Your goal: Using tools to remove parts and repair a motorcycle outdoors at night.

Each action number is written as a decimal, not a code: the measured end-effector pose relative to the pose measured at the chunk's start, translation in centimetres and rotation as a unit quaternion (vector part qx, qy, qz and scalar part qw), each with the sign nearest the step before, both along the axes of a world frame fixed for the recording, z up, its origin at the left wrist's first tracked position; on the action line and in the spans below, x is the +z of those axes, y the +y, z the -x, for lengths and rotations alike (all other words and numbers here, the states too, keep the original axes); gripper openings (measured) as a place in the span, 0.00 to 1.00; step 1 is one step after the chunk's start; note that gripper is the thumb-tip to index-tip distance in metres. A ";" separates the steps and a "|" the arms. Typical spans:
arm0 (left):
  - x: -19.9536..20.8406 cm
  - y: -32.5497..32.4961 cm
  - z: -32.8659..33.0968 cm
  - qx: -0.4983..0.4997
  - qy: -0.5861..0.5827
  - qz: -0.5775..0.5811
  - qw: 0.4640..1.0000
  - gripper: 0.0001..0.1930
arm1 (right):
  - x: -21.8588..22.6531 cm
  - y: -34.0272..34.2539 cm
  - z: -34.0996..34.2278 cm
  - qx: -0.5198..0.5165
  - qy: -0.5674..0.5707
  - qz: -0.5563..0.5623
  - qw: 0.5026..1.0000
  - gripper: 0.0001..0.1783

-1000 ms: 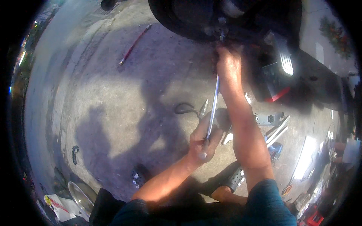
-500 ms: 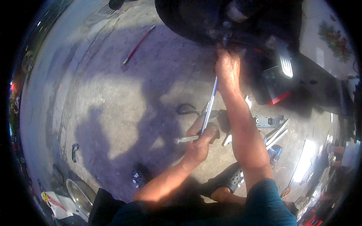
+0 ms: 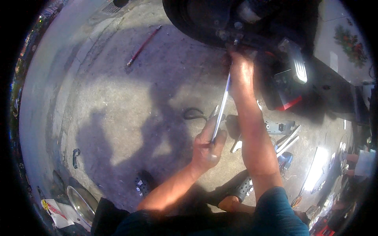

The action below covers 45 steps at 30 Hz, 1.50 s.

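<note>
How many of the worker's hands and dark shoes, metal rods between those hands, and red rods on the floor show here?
Left hand and right hand: 2
Left shoe and right shoe: 2
Metal rod: 1
Red rod: 1
Total: 6

Long silver bar [image 3: 223, 103] from left grip [image 3: 207, 147] up to right grip [image 3: 241, 69], near dark wheel [image 3: 188, 24]

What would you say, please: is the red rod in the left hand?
No, the left hand holds a metal bar, and the red rod lies on concrete.
</note>
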State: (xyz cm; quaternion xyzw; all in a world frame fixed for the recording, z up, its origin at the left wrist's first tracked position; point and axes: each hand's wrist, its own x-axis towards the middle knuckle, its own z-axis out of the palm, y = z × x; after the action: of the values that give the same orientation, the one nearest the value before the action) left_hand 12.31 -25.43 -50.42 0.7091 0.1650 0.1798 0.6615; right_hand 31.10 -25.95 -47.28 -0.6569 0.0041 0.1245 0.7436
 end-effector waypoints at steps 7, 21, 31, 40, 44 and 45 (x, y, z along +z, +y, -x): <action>2.8 -0.2 -0.7 -0.012 0.009 -0.209 0.978 0.18 | 0.1 -2.4 0.8 -0.061 -0.188 0.112 0.974 0.16; -0.6 -2.1 -0.4 -0.144 -0.137 0.618 0.761 0.17 | 7.1 -5.9 13.3 0.349 -0.331 0.132 0.866 0.08; 3.3 -4.0 -1.0 0.010 -0.100 0.717 0.690 0.17 | 6.2 -0.3 9.7 0.453 -0.401 0.432 0.669 0.24; 3.3 -4.9 -1.6 0.032 -0.069 0.609 0.790 0.16 | 4.1 -13.0 13.3 0.070 0.327 -0.036 0.942 0.26; 3.2 -5.4 -1.2 0.170 -0.013 0.298 0.939 0.17 | 1.9 -12.2 14.7 0.043 0.213 -0.198 0.956 0.19; 3.9 -4.3 -0.4 0.158 0.103 0.229 0.955 0.19 | 1.9 -11.6 14.4 0.008 0.288 -0.320 0.903 0.18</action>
State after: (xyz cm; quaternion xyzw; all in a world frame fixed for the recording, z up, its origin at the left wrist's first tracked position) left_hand 12.72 -29.77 -46.54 0.5178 0.3785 0.1654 0.7491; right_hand 16.68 -37.55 -45.34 -0.3194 0.1727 0.3093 0.8789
